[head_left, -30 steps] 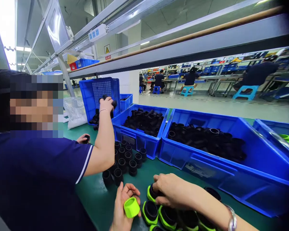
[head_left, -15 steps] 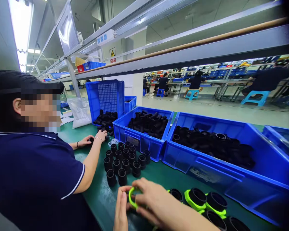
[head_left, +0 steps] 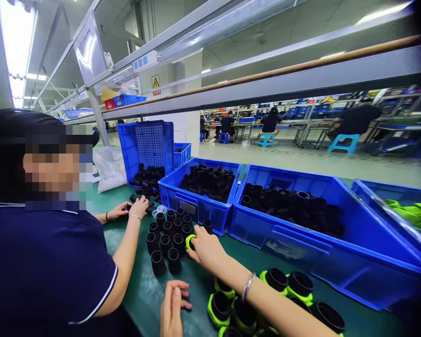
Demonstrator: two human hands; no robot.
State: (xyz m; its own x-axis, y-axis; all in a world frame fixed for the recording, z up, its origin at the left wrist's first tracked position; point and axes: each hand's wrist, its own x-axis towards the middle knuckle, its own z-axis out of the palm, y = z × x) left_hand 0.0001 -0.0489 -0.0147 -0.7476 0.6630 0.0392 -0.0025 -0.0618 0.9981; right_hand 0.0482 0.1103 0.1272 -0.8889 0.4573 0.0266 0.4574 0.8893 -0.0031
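Observation:
My right hand (head_left: pixel 206 249) reaches forward over the green bench and holds a lime-green ring with a black core (head_left: pixel 190 242) at the edge of a cluster of upright black tubes (head_left: pixel 168 236). My left hand (head_left: pixel 171 306) rests near the bench's front edge, fingers together, holding nothing. Between my arms sit several black sleeves with lime-green collars (head_left: pixel 277 285). A co-worker in a navy shirt sits at my left, both of their hands (head_left: pixel 137 207) on small black parts.
Two blue bins of black parts (head_left: pixel 199 187) (head_left: pixel 294 206) stand behind the tubes. A tilted blue crate (head_left: pixel 149 145) spills more black parts. A bin of green pieces (head_left: pixel 410 210) is at far right. A clear plastic bag (head_left: pixel 108 164) lies at the left.
My right hand has carried the green ring forward from beside my left hand to the black tubes. My left hand let go and stayed near. The co-worker's raised arm came down to the bench.

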